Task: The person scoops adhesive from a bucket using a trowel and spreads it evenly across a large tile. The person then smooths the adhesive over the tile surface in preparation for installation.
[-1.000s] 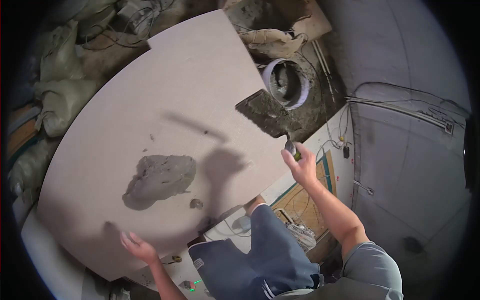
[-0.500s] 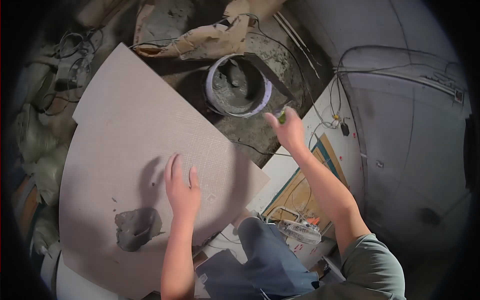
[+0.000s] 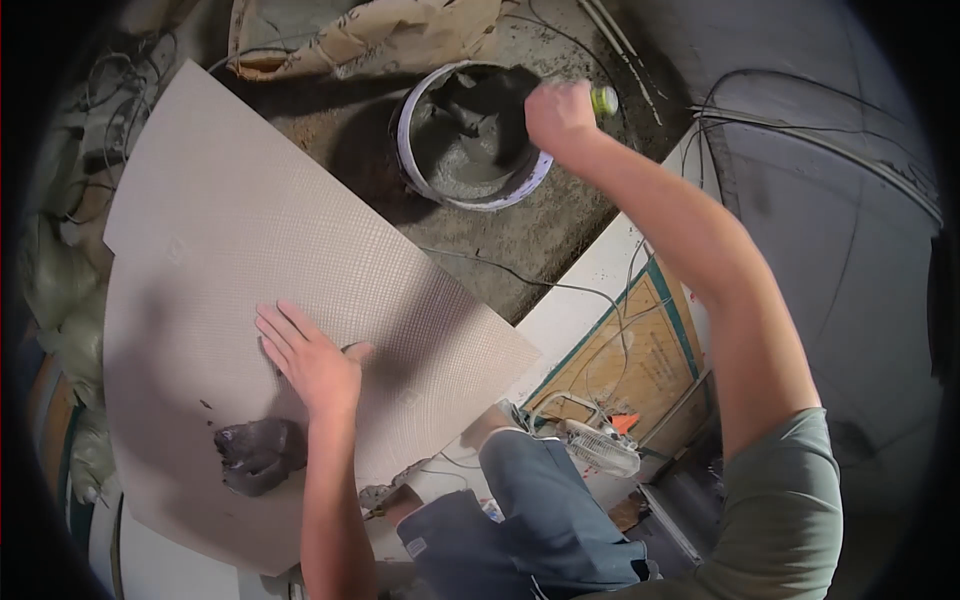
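My right hand (image 3: pixel 560 118) is closed round a green handle (image 3: pixel 604 101) at the bucket (image 3: pixel 530 182).
The handle's end pokes out right of my fist; grey mortar (image 3: pixel 465 135) lies left of those fingers. My left hand (image 3: pixel 325 375), fingers spread and holding nothing, is over the pale panel (image 3: pixel 220 190), a mortar lump (image 3: pixel 262 458) near its wrist.

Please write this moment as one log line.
left hand: open, over pale slab; right hand: closed on green handle, at bucket; grey paste: in bucket, on slab
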`<state>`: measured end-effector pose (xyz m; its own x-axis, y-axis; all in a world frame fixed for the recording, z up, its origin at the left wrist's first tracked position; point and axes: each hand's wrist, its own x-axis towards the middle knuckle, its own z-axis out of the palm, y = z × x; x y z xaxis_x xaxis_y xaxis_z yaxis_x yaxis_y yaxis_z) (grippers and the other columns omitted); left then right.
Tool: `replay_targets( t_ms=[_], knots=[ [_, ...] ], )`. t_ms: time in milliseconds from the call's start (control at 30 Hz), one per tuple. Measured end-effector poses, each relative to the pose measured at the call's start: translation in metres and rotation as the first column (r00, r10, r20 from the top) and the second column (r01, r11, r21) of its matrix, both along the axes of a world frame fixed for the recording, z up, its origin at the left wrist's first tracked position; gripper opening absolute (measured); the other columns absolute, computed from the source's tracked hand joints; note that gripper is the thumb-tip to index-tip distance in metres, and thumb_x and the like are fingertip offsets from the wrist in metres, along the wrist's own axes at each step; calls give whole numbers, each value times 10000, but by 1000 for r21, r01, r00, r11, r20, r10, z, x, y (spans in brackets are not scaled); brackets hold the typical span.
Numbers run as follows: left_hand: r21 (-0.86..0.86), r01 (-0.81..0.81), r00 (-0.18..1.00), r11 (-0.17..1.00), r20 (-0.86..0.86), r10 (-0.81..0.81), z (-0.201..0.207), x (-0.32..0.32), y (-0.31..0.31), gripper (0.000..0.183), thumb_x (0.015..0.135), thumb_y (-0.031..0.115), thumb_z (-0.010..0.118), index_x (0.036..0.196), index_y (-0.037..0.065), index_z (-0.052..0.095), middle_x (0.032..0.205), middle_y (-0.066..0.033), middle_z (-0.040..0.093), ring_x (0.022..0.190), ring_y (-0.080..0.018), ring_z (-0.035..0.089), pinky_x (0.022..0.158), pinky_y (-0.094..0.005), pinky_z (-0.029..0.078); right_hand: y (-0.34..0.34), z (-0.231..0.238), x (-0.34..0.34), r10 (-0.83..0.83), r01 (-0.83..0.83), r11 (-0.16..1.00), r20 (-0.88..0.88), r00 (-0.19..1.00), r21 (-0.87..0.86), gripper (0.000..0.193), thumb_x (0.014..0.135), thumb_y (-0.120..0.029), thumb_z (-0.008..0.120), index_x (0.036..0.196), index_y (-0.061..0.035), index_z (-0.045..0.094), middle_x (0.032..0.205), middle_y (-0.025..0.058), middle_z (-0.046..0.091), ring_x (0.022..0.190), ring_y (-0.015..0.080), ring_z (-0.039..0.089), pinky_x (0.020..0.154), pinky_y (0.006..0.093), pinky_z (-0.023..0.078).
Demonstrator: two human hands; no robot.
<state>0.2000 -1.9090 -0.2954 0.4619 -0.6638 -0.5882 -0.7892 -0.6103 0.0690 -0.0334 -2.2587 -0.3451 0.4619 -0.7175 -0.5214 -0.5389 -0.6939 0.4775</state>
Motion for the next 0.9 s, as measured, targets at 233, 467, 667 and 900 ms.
replay_targets(
  t_ms=[233, 467, 667, 900],
  knots=[
    [-119, -24, 999, 993, -25, 21, -19, 1, 9, 1235, 637, 300, 903, 1532, -103, 154, 1616, -326, 90, 1510, -461, 108, 1229, -524, 122, 3, -96, 8, -345, 345, 923, -34, 938, 167, 338, 871, -320, 596, 1045, -91, 773, 1034, 145, 755, 1002, 277, 731, 848, 386, 555],
    [-80, -35, 999, 996, -27, 33, -11, 3, 10, 1287, 602, 347, 905, 1534, -104, 140, 1614, -334, 75, 1508, -473, 112, 1234, -520, 121, 22, -133, -24, -971, 744, 236, 124, 204, 625, 475, 811, -456, 608, 758, 11, 680, 706, 103, 687, 589, 221, 631, 618, 350, 508],
    [-43, -31, 999, 999, -27, 30, -10, 1, 6, 1285, 631, 369, 897, 1524, -125, 116, 1603, -363, 43, 1509, -489, 63, 1236, -527, 103, 38, -110, -30, -968, 703, 247, 198, 153, 666, 485, 791, -486, 612, 753, -13, 712, 693, 93, 690, 712, 225, 670, 733, 317, 511],
    [-62, 21, 1000, 998, 9, -20, -12, 1, 11, 1299, 610, 376, 905, 1512, -142, 127, 1590, -380, 71, 1497, -500, 103, 1232, -522, 133, 61, -68, -52, -983, 570, 120, 178, -46, 813, 389, 807, -399, 626, 720, -22, 661, 621, 37, 600, 529, 135, 541, 534, 281, 440]
  ],
)
